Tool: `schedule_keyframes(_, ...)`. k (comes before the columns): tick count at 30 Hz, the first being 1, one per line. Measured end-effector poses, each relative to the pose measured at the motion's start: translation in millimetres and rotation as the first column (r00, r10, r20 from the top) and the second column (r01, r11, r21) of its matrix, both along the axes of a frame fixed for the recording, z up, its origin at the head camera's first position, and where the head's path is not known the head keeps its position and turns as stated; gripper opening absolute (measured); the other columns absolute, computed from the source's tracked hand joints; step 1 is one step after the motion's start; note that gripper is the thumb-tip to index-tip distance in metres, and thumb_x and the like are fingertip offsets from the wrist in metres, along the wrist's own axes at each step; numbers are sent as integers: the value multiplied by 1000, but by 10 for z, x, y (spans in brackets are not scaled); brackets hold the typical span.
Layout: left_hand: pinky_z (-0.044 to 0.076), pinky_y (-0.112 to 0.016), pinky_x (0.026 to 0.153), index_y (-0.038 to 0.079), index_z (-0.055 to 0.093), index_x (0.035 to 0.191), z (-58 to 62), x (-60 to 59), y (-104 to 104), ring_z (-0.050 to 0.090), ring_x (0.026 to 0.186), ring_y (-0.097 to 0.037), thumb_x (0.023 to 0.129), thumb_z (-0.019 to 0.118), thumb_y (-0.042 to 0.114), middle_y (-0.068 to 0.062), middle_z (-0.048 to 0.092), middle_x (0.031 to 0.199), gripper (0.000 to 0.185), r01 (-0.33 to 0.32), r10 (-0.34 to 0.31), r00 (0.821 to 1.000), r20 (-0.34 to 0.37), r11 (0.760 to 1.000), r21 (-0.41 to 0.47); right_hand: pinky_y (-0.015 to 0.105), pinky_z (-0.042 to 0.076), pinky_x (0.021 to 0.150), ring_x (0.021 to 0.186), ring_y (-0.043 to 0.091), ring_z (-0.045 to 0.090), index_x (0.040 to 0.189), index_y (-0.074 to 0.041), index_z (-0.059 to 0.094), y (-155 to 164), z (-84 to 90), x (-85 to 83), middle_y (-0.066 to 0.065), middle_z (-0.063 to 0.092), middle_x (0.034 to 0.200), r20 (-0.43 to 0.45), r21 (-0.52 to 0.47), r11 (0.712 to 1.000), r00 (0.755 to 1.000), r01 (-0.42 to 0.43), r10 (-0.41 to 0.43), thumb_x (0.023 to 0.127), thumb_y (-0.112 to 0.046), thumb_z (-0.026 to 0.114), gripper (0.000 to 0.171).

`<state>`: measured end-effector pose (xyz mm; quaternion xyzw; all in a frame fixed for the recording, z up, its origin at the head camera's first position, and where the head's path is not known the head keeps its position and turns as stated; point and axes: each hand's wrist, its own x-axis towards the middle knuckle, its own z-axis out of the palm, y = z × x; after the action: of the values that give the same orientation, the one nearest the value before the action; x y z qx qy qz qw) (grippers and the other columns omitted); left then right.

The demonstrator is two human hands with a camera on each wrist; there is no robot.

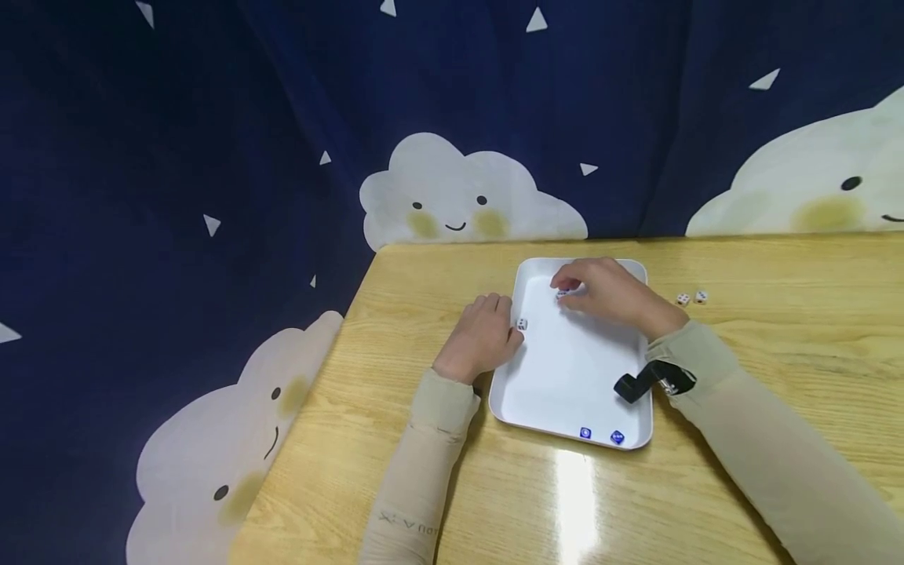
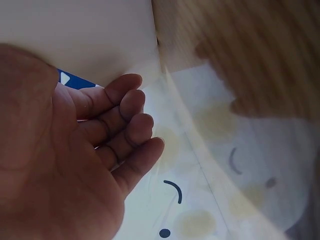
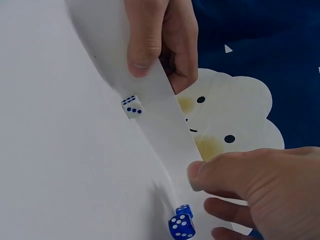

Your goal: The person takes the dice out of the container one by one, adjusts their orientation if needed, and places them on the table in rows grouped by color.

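Note:
My left hand point(image 1: 482, 339) grips the left wall of a shallow white tray point(image 1: 558, 377). Seen in the right wrist view, its thumb point(image 3: 142, 47) lies inside the rim and its fingers outside. A white die with blue dots point(image 3: 132, 106) sits in the tray beside that thumb, against the wall. Over the tray's far part is my right hand point(image 1: 607, 294), its thumb and fingers spread apart. Two blue dice with white dots point(image 3: 182, 226) show just below its fingertips, seemingly apart from them; whether they touch the tray floor I cannot tell.
Two more blue dice point(image 1: 617, 437) lie at the tray's near edge. On the wooden table point(image 1: 791, 337), two white dice point(image 1: 683, 299) lie right of the tray. A dark blue curtain with clouds point(image 1: 466, 192) hangs behind and to the left.

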<state>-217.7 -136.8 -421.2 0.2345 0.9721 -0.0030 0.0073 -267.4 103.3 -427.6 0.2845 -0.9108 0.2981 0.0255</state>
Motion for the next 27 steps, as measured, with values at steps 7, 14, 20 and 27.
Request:
schedule_keyframes(7, 49, -38, 90, 1, 58, 118, -14, 4, -4, 57, 99, -27, 99, 47, 28, -10, 62, 107, 35, -3, 3, 1000, 4, 1000, 1, 46, 57, 90, 99, 26, 72, 113, -7, 75, -13, 65, 59, 10, 78, 104, -52, 8, 1000, 998, -23, 23, 88, -11, 78, 26)
schedule_keyframes(14, 49, -37, 85, 1, 58, 113, 7, 22, 2, 56, 94, -26, 99, 47, 27, -10, 61, 102, 32, 5, -5, 1000, -11, 1000, -2, 47, 57, 89, 99, 27, 73, 115, -7, 75, -4, 169, 126, 10, 78, 105, -59, 23, 1000, 998, 1, 0, 88, -13, 78, 27)
schedule_keyframes(20, 48, -36, 82, 2, 59, 110, 4, 38, 8, 55, 91, -26, 98, 46, 26, -10, 61, 100, 30, 13, -13, 999, -29, 1000, 3, 46, 57, 90, 99, 26, 72, 115, -9, 75, 24, 283, 184, 9, 77, 105, -77, 19, 1000, 997, 20, -19, 89, -15, 79, 27)
schedule_keyframes(27, 48, -37, 82, 1, 58, 109, -13, 42, 5, 54, 90, -27, 98, 49, 25, -11, 60, 98, 28, 8, -8, 999, -34, 1000, 18, 47, 58, 93, 101, 25, 71, 116, -9, 75, 92, 431, 270, 8, 77, 108, -86, 6, 998, 994, 61, -60, 89, -16, 79, 27)
